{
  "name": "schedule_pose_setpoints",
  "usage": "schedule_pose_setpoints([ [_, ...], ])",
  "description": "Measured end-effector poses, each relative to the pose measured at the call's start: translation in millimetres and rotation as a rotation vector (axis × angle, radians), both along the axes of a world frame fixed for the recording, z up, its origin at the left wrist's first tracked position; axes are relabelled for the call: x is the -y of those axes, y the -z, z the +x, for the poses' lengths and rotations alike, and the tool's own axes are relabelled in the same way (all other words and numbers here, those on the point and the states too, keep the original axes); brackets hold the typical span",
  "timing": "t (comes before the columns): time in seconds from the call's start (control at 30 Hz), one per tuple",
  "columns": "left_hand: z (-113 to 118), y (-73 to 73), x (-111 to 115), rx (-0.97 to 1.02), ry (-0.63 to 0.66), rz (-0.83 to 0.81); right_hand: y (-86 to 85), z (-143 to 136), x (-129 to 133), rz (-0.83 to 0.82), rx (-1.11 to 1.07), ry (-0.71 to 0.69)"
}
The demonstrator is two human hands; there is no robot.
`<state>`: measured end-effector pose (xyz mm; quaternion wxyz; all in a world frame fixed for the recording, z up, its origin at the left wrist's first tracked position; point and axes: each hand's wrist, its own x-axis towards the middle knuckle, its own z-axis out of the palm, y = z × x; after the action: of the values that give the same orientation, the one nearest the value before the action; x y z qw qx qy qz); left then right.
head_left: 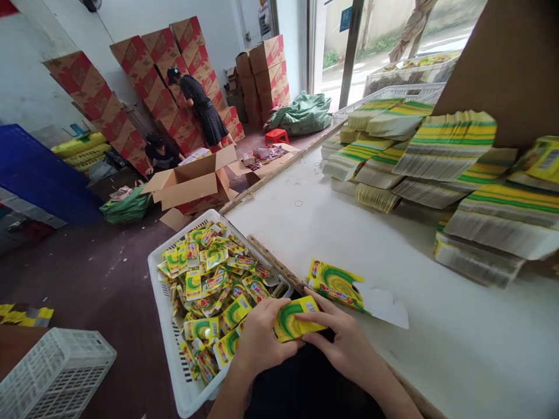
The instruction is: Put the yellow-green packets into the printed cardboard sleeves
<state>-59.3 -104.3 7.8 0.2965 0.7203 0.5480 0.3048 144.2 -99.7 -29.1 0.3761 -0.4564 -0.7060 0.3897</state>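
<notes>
Between my two hands is a small yellow and green carton (289, 321), held low in front of me by the table edge. My left hand (264, 336) is wrapped round its left end. The fingers of my right hand (334, 329) press on its right end and top face. Just beyond, a partly flattened carton (334, 282) of the same print lies on the white table, its white flap pointing right. A white plastic basket (163, 326) heaped with similar yellow cartons (213, 282) stands to the left of my hands.
Stacks of flat carton blanks (445, 145) cover the table's (279, 203) far right. An open cardboard box (187, 189) stands on the floor beyond the basket. Two people (201, 105) are near tall stacks of red-brown boxes (157, 87). A white crate (61, 366) sits lower left.
</notes>
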Motion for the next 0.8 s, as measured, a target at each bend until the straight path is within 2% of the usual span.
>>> schedule_pose_setpoints([
  [0.1,-7.0,1.4,0.5,0.029,-0.012,-0.023,-7.4,-8.3,5.2,-0.01,-0.055,0.026],
  [0.17,-29.7,1.4,-1.3,0.001,-0.072,-0.049,-13.0,-3.7,6.4,0.017,-0.089,0.039],
  [0.23,-64.6,2.6,-6.5,-0.158,-0.323,0.042,-15.3,11.1,3.4,0.06,-0.104,0.136],
  [0.33,-115.3,10.6,-16.5,-0.492,-0.692,0.173,-9.5,40.4,-5.3,0.131,0.034,0.515],
  [0.37,-125.2,14.8,-18.7,-0.531,-0.712,0.19,-5.7,48.0,-8.2,0.146,0.109,0.616],
  [0.4,-129.9,19.3,-20.0,-0.538,-0.691,0.204,-1.5,53.2,-10.9,0.143,0.196,0.663],
  [0.47,-123.5,28.1,-19.9,-0.474,-0.535,0.196,7.0,56.0,-15.2,0.115,0.336,0.665],
  [0.53,-101.7,34.3,-18.2,-0.368,-0.354,0.164,14.3,51.8,-17.8,0.088,0.398,0.625],
  [0.6,-74.9,36.6,-16.7,-0.276,-0.232,0.125,19.0,46.7,-18.7,0.086,0.396,0.617],
  [0.7,-42.7,36.2,-14.6,-0.155,-0.116,0.038,19.5,44.5,-17.9,0.093,0.385,0.635],
  [0.8,-20.9,38.9,-9.8,0.026,-0.058,-0.118,12.6,43.3,-13.6,0.116,0.323,0.69],
])
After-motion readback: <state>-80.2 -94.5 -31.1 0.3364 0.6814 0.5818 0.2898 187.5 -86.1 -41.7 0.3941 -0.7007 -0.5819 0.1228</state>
